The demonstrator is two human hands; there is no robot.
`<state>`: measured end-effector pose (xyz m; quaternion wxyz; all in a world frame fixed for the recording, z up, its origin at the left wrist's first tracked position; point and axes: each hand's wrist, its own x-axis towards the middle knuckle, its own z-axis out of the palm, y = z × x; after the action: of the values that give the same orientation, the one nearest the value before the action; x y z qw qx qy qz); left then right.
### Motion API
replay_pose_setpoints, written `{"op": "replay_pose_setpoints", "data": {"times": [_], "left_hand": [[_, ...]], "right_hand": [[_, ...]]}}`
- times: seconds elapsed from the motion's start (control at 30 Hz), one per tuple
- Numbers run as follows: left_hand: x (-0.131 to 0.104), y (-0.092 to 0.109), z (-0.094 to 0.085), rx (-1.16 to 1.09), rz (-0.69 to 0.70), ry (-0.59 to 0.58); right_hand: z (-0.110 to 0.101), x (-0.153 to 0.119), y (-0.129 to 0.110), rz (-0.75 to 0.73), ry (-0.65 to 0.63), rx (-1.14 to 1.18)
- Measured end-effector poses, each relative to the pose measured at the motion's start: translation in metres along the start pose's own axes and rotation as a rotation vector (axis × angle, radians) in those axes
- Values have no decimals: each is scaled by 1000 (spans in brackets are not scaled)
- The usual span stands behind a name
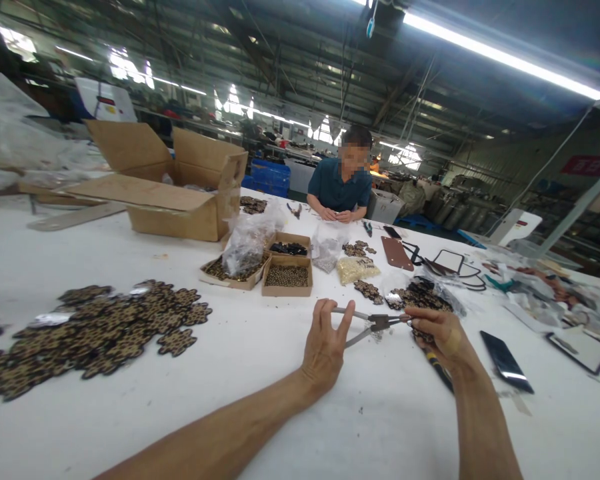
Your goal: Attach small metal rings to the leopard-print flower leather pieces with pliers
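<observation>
My left fingers [347,321] hold the pliers [380,323], handles spread, over the desk [260,347]; my right fingers [424,316] sit at the tool's tips, though what they pinch I cannot tell. I seem to be lining up; the next move calls for steadiness.

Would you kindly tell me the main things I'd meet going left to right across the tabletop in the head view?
Patterned pile, box of small pieces, left hand, pliers, right hand, dark phone, dark-edged panel.
</observation>
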<state>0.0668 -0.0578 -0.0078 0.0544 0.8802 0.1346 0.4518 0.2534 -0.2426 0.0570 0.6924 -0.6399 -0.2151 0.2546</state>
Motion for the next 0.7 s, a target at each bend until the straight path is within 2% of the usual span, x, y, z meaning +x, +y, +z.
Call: {"op": "replay_pose_setpoints", "data": {"times": [0.2,0.5,0.7], "left_hand": [[-1,-1,2,-5,19,-5],[-2,-2,2,-36,1,-24],[-3,-1,1,-59,-26,-50]], "right_hand": [[-2,-2,-2,-10,-50,-15],[-19,5,3,95,-50,76],[-13,7,6,98,2,18]]}}
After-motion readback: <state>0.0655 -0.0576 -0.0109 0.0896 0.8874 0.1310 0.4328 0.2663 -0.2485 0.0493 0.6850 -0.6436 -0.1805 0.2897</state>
